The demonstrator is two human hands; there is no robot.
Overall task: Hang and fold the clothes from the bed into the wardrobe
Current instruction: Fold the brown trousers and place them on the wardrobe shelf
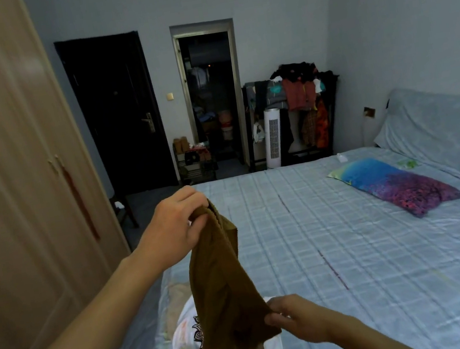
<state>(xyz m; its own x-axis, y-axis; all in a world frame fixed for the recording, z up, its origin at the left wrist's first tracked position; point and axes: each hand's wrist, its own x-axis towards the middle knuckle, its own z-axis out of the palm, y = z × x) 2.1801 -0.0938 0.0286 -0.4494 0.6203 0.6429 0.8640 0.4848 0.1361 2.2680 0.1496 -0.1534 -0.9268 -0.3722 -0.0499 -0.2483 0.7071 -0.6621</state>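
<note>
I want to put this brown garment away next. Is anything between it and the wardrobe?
Yes: the wardrobe doors are closed. The brown garment is held up in the left hand and right hand above the bed; nothing else visible intervenes.

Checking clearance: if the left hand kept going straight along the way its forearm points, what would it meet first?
Likely the far part of the bed, past the brown garment the left hand grips; depth is unclear.

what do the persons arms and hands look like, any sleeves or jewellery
Both forearms are bare as far as the frame shows, with no sleeve in view. The left hand and right hand wear no gloves, and no ring, watch or bracelet is visible.
</note>
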